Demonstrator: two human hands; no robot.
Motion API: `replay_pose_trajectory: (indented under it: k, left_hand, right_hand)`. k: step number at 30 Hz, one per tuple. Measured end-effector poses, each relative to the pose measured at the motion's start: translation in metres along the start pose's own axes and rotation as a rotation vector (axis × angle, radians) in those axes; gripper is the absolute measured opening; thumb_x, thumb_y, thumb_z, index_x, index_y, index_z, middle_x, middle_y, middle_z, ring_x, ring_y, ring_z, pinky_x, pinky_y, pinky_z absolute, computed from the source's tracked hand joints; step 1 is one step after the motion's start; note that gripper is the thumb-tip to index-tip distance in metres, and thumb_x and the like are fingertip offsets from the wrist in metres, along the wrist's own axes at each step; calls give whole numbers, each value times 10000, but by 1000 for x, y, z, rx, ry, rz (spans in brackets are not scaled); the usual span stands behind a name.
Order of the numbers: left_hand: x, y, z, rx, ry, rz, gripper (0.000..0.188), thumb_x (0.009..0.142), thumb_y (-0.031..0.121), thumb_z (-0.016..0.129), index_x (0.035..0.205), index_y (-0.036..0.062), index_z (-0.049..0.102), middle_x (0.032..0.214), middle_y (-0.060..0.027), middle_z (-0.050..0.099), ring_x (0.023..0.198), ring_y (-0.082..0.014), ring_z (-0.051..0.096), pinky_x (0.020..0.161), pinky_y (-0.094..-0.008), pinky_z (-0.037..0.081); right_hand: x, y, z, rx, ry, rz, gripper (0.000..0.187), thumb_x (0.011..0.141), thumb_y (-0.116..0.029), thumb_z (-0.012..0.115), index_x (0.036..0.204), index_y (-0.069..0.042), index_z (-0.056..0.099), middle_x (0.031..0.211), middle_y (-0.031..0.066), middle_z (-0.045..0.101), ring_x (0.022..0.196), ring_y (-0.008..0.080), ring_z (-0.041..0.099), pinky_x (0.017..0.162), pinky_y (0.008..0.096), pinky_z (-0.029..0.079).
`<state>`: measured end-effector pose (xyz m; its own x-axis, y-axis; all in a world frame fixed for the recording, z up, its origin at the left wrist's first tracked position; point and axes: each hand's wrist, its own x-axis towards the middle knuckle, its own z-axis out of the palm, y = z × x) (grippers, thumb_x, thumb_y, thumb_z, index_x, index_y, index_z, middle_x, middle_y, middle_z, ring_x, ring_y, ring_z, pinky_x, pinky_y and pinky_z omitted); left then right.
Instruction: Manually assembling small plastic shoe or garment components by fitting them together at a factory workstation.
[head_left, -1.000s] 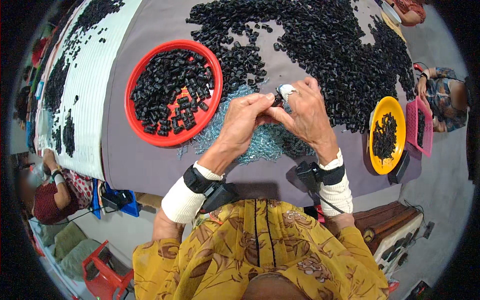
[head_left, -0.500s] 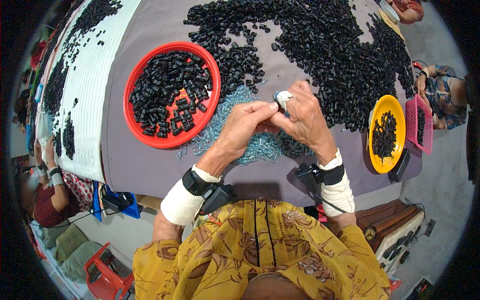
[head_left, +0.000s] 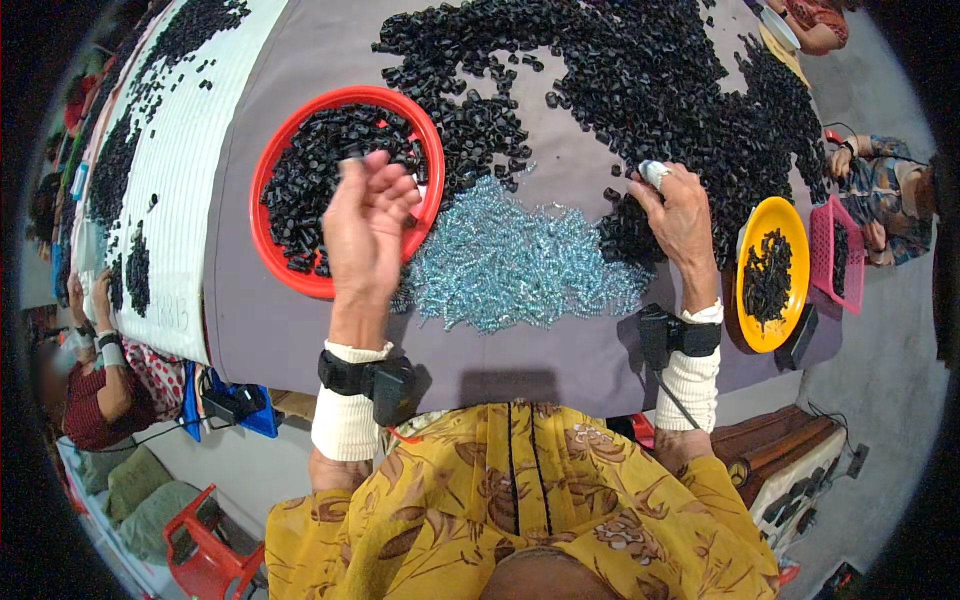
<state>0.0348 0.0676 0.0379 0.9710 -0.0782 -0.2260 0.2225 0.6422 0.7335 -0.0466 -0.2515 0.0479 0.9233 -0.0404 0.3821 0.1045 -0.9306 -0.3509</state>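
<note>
My left hand (head_left: 368, 225) is over the red round tray (head_left: 262, 250), palm up, slightly blurred, its thumb apart from half-curled fingers. Small black plastic parts (head_left: 300, 190) fill much of that tray. My right hand (head_left: 680, 215) is at the near edge of a large heap of black plastic parts (head_left: 640, 110). Its thumb and white-wrapped index finger come together on what looks like one small black part, mostly hidden. Between my hands lies a pile of small bluish metal springs (head_left: 510, 260), which neither hand touches.
A yellow oval tray (head_left: 797, 250) of thin black pieces stands right, beside a pink basket (head_left: 835, 250). Further black parts lie on a white ribbed sheet (head_left: 190, 130) to the left. Co-workers sit at the left and right sides. A red chair (head_left: 205, 550) stands lower left.
My hands have parted from above the springs. The left moved left over the red tray and its fingers opened; the right moved right to the heap of black parts.
</note>
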Motion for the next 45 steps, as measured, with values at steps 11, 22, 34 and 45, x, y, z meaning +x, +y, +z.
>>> replay_pose_trajectory:
  k: [11, 22, 34, 45]
  left_hand:
    - [-16, -11, 12, 134, -115, -145, 296, 964, 219, 492, 1090, -36, 572, 863, -100, 631, 743, -165, 618, 689, -297, 543]
    - [-22, -32, 27, 316, -213, -286, 233, 948, 188, 544, 1056, -8, 608, 840, -54, 631, 718, -128, 620, 661, -253, 538]
    - [-20, -49, 36, 394, -246, -259, 224, 887, 94, 619, 1081, -16, 599, 893, -68, 648, 775, -129, 629, 686, -253, 538]
    - [-35, -52, 43, 431, -463, -179, 225, 869, 78, 622, 1078, -5, 621, 924, -54, 651, 780, -107, 602, 715, -247, 511]
  right_hand:
    - [37, -34, 56, 137, -98, -249, 97, 784, -69, 629, 855, -4, 633, 741, 136, 576, 716, 320, 547, 673, 405, 414]
    - [45, -41, 95, 4, -156, -348, 101, 749, -80, 607, 842, -41, 615, 837, 102, 587, 849, 300, 559, 756, 431, 421]
    - [25, -63, 39, 676, -256, 187, 188, 789, -127, 682, 911, 14, 651, 748, 106, 661, 691, 110, 611, 629, 260, 480]
    - [2, -78, 27, 806, -246, 126, 147, 775, -141, 707, 852, -25, 657, 725, 69, 667, 643, 130, 611, 590, 268, 471]
